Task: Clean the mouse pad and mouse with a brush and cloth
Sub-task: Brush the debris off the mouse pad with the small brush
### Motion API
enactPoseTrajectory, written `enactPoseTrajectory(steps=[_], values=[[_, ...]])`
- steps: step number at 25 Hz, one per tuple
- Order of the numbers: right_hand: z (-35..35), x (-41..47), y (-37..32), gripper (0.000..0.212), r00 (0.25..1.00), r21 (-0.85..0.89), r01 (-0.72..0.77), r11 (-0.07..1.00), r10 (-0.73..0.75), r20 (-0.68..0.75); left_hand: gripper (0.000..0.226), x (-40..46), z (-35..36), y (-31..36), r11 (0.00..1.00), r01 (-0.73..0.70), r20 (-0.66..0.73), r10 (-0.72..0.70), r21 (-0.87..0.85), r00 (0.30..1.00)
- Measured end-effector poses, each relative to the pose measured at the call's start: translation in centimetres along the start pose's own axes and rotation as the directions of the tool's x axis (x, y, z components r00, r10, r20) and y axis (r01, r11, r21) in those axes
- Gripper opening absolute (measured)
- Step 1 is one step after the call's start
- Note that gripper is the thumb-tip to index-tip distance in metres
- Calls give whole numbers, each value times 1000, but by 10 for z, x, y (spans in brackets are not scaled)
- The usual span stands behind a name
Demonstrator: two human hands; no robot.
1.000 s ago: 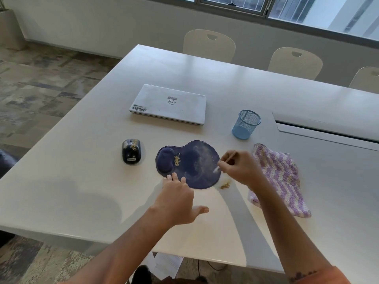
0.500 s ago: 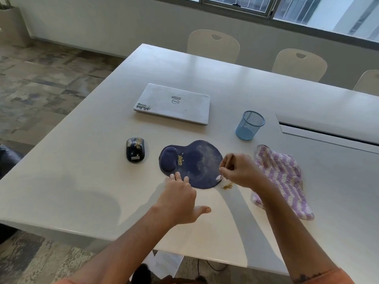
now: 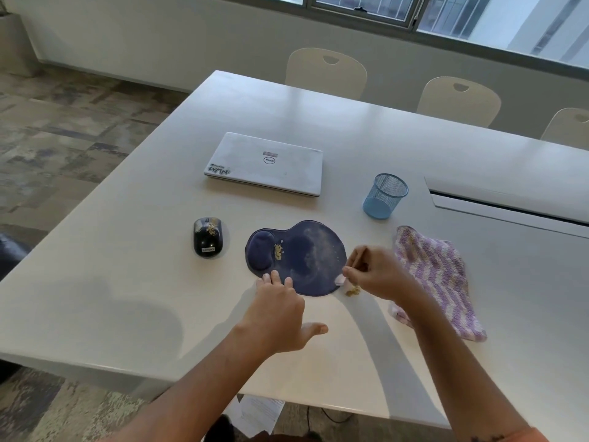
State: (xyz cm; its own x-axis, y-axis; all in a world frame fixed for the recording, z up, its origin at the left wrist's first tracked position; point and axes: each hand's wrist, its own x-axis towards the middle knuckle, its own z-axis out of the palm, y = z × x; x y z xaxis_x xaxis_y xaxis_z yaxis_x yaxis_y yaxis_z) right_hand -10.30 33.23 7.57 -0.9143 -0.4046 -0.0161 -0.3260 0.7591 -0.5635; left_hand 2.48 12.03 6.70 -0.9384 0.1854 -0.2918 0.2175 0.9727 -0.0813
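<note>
1. Right hand point(image 3: 379, 274) pinches a small brush point(image 3: 353, 266); its pale tip has travelled to the mouse pad point(image 3: 306, 256) near-right edge, beside swept crumbs point(image 3: 352, 291).
2. Left hand point(image 3: 280, 311), fingers spread, still presses the pad's near edge.
3. Mouse point(image 3: 207, 237) lies left, cloth point(image 3: 436, 275) right.
4. White bench point(image 3: 127, 282) also carries a closed laptop point(image 3: 264, 162) and mesh cup point(image 3: 385, 196); chairs point(image 3: 325, 73) stand beyond.
</note>
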Motion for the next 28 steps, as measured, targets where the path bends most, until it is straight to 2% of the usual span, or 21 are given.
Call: enactPoseTrajectory(steps=[2,6,9,12,15,20,25,27,28], values=[[-13,-4,-1,12,1000,-3,-2,1000,2,9,101,1,1,0,1000,1,2,-1,-5,1000],[-13,-7,-15,11,995,166,22,986,-5,-101,101,1,2,0,1000,-2,4,2,-9,1000],[-7,-3,-15,10,985,209,16,978,21,-173,101,2,3,0,1000,2,1,-2,-17,1000],[4,21,-17,11,967,276,5,961,66,-246,100,3,3,1,1000,-2,5,2,-24,1000],[21,51,-30,12,964,346,62,936,33,-262,101,4,3,1,1000,-6,11,6,-12,1000],[41,73,-39,22,968,184,84,979,-36,-250,101,1,2,0,1000,2,16,-2,-11,1000],[29,40,-30,26,998,-45,21,999,-24,-56,101,0,4,-1,1000,4,5,-4,-22,1000],[18,43,-35,24,999,-37,11,999,-12,-31,100,0,2,-1,1000,4,10,-3,-26,1000],[16,48,-40,22,998,28,26,999,-24,-61,100,0,1,0,1000,3,15,-2,-23,1000]])
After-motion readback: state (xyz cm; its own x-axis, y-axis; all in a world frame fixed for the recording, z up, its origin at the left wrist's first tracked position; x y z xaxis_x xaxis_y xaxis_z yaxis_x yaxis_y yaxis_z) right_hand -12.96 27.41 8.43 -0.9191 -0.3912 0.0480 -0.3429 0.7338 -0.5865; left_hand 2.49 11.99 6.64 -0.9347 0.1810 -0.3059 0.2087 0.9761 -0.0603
